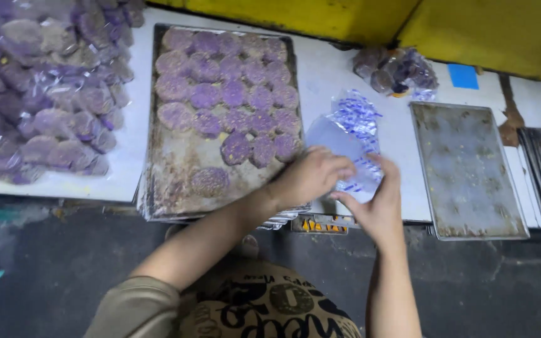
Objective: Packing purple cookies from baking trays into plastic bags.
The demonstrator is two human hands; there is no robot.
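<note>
step: bagging, judged | left hand (pixel 311 176) and right hand (pixel 376 206) each had a grip pinched on clear blue-printed plastic bag (pixel 352 141) over white bench (pixel 339 75), beside metal tray of round purple cookies (pixel 226 103) | next: likely needs bag mouth parted

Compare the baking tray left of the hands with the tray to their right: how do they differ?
The left tray carries rows of purple cookies over most of its surface; the right tray carries none, only crumbs and stains. The left tray tops a stack of trays; whether the right one does is unclear. Both are worn rectangular metal trays on the white table.
</note>
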